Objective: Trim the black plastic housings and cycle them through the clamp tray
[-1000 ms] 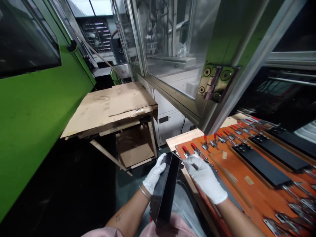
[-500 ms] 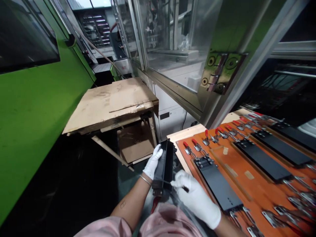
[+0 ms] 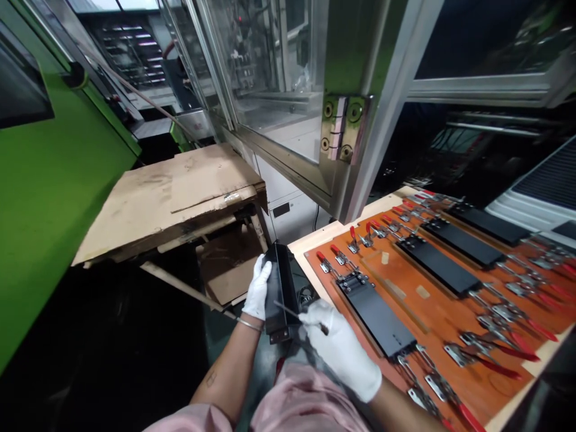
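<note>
In a white glove, my left hand (image 3: pixel 258 289) is wrapped round the left side of a long black moulded part (image 3: pixel 274 288), which is held tilted in front of my body. My right hand (image 3: pixel 330 336), also gloved, is closed on a thin blade-like tool (image 3: pixel 286 309). The tool's slim end reaches left across the near part of the black piece. Its handle is mostly hidden in my fingers, and I cannot tell whether its edge touches the part.
At right, an orange fixture board (image 3: pixel 382 264) carries several flat black panels (image 3: pixel 378 314) and red-handled toggle clamps (image 3: pixel 490 354). A cardboard-topped table (image 3: pixel 171 186) stands ahead left beside a green machine (image 3: pixel 49 180). A framed, hinged door (image 3: pixel 344 180) juts over the board.
My view has turned right, so more of the orange board shows. The tool's slim end now shows farther across the black part, angled up to the left. Both hands keep their hold.
</note>
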Demonstrator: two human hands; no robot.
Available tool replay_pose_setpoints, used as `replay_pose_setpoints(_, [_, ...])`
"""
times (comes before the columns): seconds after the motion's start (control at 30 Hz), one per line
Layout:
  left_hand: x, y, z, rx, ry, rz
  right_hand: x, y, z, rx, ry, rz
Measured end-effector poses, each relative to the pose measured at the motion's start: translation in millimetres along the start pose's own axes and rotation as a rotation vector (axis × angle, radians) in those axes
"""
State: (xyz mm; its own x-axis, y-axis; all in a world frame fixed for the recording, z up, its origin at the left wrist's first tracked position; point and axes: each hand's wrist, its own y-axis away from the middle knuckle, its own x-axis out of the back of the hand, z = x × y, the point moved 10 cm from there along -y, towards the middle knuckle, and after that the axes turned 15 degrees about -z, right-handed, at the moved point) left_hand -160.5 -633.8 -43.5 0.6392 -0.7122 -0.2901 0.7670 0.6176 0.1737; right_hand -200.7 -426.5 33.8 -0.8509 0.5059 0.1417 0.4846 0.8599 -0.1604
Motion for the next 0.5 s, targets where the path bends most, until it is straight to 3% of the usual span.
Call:
replay_pose_setpoints(0.07, [1.6,2.0,3.2,0.004,-0.006,0.017,-4.9,1.1,3.8,-0.027,-0.045,-0.045])
replay_pose_setpoints(0.17, [4.8,2.8,6.4,-0.004,-0.006,0.048,-0.3,5.9,10.2,-0.066,-0.074,0.029])
replay_pose_setpoints(0.33, [10.5,-3.5,1.9,-0.023,0.027,0.095,-3.7,7.3,6.7,-0.037,-0.003,0.021])
replay_pose_setpoints(0.43, [11.3,-6.0,1.6,-0.039,0.023,0.112,5.3,9.5,5.6,-0.069,0.033,0.097])
replay_pose_setpoints(0.5, [10.3,-5.6,2.8,-0.033,0.004,0.123,2.4,7.6,0.4,-0.046,0.054,0.051])
